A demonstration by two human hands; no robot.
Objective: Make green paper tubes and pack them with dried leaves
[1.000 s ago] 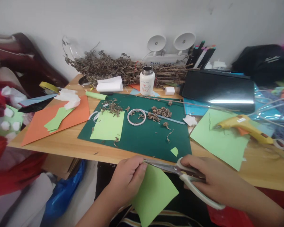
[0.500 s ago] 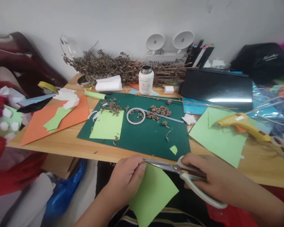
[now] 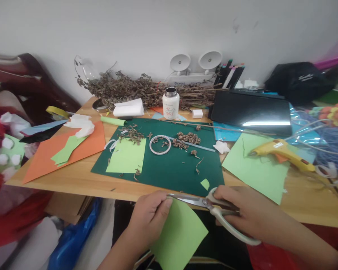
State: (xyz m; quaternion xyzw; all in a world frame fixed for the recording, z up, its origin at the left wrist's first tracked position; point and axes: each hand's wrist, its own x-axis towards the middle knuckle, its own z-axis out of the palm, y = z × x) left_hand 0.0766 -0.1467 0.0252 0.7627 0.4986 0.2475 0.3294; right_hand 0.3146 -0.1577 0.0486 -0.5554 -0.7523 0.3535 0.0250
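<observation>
1. Two hands are working at the near edge of the surface (image 3: 81,182), and little is changing in their hold; the camera is tipping slightly upward, so the things behind are sitting lower in view than half a second ago.
2. The left hand (image 3: 150,215) is pinching a green sheet (image 3: 183,232) between thumb and fingers at its top, and the sheet is hanging below the surface's edge.
3. The right hand (image 3: 242,206) is gripping the scissors (image 3: 195,201), its fingers curling around the handles. The blades are pointing at the left fingertips along the sheet's top; whether they are biting into it, I cannot tell.
4. No freed strip is showing by the blades, so the work on the sheet seems to be staying at the same point.
5. A dark green mat (image 3: 169,174) is carrying a pale green square (image 3: 126,157), a white ring (image 3: 160,153) and dried flower heads (image 3: 188,138); a yellow glue gun (image 3: 287,152) is lying to the right.
6. Behind, a white bottle (image 3: 171,107) is standing before dried stems (image 3: 115,88), near a pale wall (image 3: 129,30).
</observation>
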